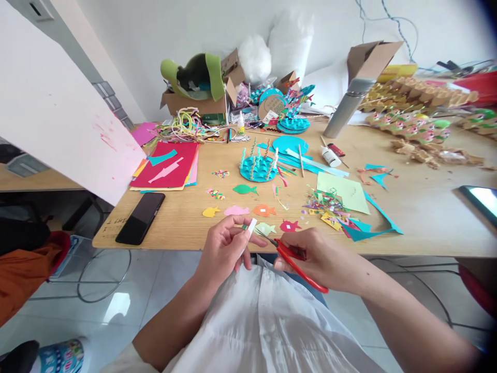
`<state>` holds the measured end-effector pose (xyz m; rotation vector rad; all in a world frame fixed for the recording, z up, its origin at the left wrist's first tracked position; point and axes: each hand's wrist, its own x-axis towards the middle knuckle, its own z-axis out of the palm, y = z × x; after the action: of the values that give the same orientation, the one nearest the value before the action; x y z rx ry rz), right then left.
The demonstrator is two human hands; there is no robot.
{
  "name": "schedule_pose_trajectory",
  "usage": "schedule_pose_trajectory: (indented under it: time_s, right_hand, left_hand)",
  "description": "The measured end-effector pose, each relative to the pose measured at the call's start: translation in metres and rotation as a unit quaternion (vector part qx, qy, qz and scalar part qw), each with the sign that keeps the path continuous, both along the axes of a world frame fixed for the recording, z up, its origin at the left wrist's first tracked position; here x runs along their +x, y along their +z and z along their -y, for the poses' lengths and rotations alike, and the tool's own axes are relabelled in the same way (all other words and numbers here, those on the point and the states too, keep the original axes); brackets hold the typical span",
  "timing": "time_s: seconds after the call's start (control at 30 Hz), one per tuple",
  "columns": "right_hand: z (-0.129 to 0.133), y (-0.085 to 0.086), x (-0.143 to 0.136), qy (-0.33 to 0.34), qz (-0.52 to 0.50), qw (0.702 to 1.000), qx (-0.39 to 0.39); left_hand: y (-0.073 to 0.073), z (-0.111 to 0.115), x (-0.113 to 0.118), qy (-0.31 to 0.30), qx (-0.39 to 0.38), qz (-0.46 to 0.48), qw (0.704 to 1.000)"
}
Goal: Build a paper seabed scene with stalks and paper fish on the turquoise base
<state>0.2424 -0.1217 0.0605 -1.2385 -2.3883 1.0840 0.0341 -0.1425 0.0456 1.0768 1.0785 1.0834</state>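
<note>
My left hand (229,241) pinches a small white strip (251,226) between thumb and finger, just past the table's front edge. From the right, my right hand (310,256) grips red-handled scissors (297,269), their blades slightly apart and pointing at the strip. Beyond my hands lie paper fish: a yellow one (210,211), a pink one (236,210), an orange one (264,210), a pale green one (265,229), a red one (290,226) and a green one (245,189). Small white squares sit on the orange and red fish.
A blue disc with upright twisted sticks (258,168) stands mid-table. Paper scraps (330,204) and a pale green sheet (345,191) lie right. Left are a black phone (140,218) and stacked coloured paper (165,168). A grey flask (347,109) and a glue bottle (330,157) are farther back.
</note>
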Motion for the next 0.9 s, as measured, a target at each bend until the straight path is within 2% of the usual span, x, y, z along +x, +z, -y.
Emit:
schedule_pose_trajectory:
  time_s: [0.23, 0.6, 0.9]
  right_hand:
    - [-0.0016, -0.0019, -0.0034, 0.002, -0.013, 0.999, -0.032]
    - [-0.0007, -0.0016, -0.0058, -0.001, -0.057, 0.998, -0.034]
    - [-0.0013, -0.0027, -0.0071, -0.007, -0.051, 0.998, -0.036]
  left_hand:
    - [-0.0024, 0.0016, -0.0017, -0.016, -0.002, -0.007, 1.000]
    - [-0.0027, 0.0007, -0.0005, -0.022, -0.013, 0.002, 1.000]
    - [-0.0014, 0.0008, 0.0002, -0.023, -0.014, -0.006, 1.000]
